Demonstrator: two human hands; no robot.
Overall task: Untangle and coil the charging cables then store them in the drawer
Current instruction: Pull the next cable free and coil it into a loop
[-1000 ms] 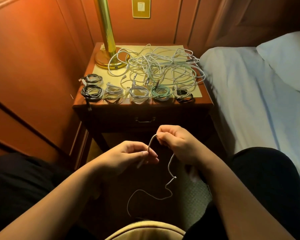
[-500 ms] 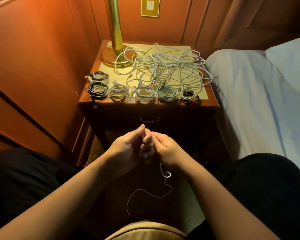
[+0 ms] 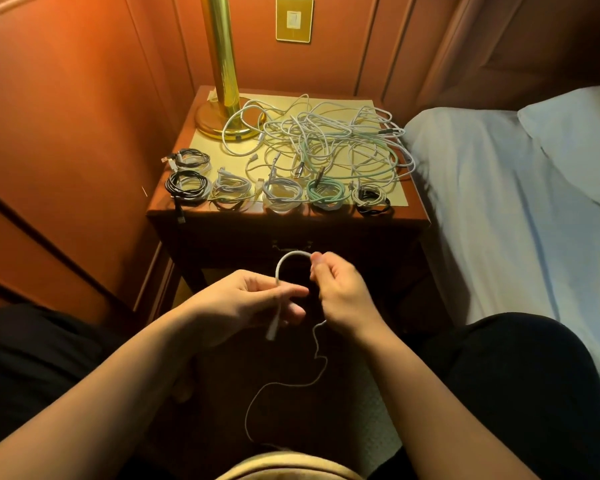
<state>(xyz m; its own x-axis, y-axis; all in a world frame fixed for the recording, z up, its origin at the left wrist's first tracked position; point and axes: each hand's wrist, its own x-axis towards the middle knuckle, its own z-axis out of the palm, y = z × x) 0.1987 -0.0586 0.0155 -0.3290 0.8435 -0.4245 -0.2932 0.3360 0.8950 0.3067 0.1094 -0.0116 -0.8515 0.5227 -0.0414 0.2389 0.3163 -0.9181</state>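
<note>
Both hands, left [image 3: 253, 301] and right [image 3: 343, 292], pinching white cable [image 3: 288, 259], clear of nightstand edge [image 3: 284, 220].

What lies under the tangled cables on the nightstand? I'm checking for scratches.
A yellow mat lies under the tangled cables, which also overlap the lamp base. The wood beneath the mat is covered.

L hand [image 3: 253, 299] palm-up, fingers curled, pinching thin white cable [image 3: 293, 255]; R hand [image 3: 343, 292] just right, pinching cable's arch.
</note>
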